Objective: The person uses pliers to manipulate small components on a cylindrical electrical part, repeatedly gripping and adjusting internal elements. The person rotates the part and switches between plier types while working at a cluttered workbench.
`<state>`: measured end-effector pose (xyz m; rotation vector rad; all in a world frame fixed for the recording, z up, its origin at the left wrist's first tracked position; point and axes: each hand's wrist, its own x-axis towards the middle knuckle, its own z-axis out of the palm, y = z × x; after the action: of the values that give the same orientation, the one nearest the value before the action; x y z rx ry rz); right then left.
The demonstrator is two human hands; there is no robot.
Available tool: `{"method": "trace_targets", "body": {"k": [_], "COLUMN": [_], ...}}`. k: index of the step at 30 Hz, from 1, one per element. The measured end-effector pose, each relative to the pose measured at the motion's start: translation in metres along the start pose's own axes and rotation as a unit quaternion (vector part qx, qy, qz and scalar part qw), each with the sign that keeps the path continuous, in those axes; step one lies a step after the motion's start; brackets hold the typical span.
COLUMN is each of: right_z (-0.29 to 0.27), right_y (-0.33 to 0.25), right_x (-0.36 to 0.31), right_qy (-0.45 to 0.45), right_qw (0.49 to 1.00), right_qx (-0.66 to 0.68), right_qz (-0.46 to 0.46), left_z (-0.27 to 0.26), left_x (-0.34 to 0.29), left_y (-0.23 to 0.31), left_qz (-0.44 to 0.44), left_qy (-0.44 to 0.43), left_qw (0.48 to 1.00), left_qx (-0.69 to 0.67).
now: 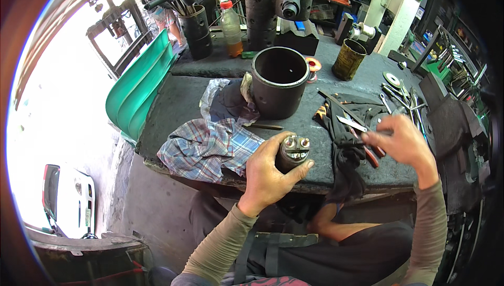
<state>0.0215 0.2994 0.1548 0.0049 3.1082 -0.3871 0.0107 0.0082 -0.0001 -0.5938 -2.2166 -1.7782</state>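
My left hand (268, 173) is wrapped round a dark, short cylinder with two metal studs on top (292, 154), held upright at the bench's front edge. To the right, my right hand (399, 141) is closed, with a flat silver blade (352, 123) reaching out leftward from its fingers; the handle is hidden in the hand. Beneath that hand lie a black cloth (347, 168) and red-handled pliers (374, 156). A long thin bar (336, 102) rests on the cloth. Beside my left hand is a crumpled plaid cloth (202, 147).
A large black pipe section (281, 89) stands mid-bench, beside a wire spool (313, 68). Farther back are a grimy can (349, 60), a bottle with a red cap (231, 28) and a tool holder (196, 34). Wrenches (415, 99) lie at right. A person (165, 15) stands outside.
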Motion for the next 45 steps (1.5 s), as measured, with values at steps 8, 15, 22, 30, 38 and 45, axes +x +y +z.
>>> {"method": "trace_targets", "body": {"k": [8, 15, 22, 30, 38, 45], "right_z": [0.042, 0.019, 0.027, 0.043, 0.059, 0.066], "right_y": [0.05, 0.041, 0.013, 0.023, 0.02, 0.004], "right_x": [-0.053, -0.076, -0.078, -0.083, -0.086, -0.09], "right_qy": [-0.136, 0.046, -0.087, 0.05, 0.086, 0.082], "right_qw": [0.906, 0.792, 0.906, 0.957, 0.973, 0.976], "right_qx": [0.375, 0.609, 0.414, 0.27, 0.152, 0.055], "right_qz": [0.142, -0.023, 0.015, -0.09, -0.151, -0.194], "left_z": [-0.003, -0.052, -0.051, -0.043, -0.04, -0.046], "left_x": [0.003, 0.05, 0.071, 0.071, 0.067, 0.031], "left_y": [0.001, 0.054, 0.084, 0.087, 0.089, 0.055], "left_qz": [0.034, 0.166, 0.166, 0.178, 0.157, 0.003], "left_qy": [0.018, -0.048, -0.17, -0.177, -0.159, -0.06], "left_qw": [0.993, 0.975, 0.939, 0.929, 0.94, 0.998], "left_qx": [-0.113, 0.138, 0.247, 0.27, 0.258, 0.03]}}
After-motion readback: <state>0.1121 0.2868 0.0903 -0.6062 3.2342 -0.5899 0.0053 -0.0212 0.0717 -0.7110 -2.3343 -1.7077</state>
